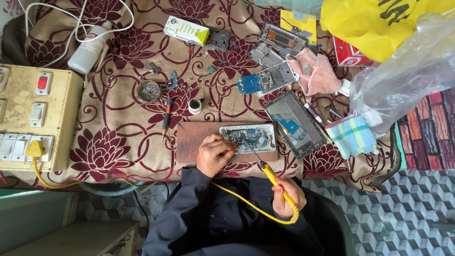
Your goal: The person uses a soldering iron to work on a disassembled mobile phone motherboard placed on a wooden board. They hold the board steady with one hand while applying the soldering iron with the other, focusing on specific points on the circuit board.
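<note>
An opened phone (249, 137) with its circuit board showing lies on a brown wooden board (194, 140). My left hand (213, 154) rests on the board at the phone's left end, fingers pinched on something thin against it. My right hand (286, 194) grips the yellow handle of a soldering iron (265, 168); its metal tip reaches up onto the phone's circuit board. A yellow cord runs from the handle across my dark sleeves.
Other dismantled phones (294, 123) (265, 80) lie to the right and behind. An orange screwdriver (166, 118), a small tin (148, 91), a small pot (195, 105), a white bottle (89, 50), cloths (351, 135) and plastic bags (403, 71) surround. A switchboard (33, 118) stands left.
</note>
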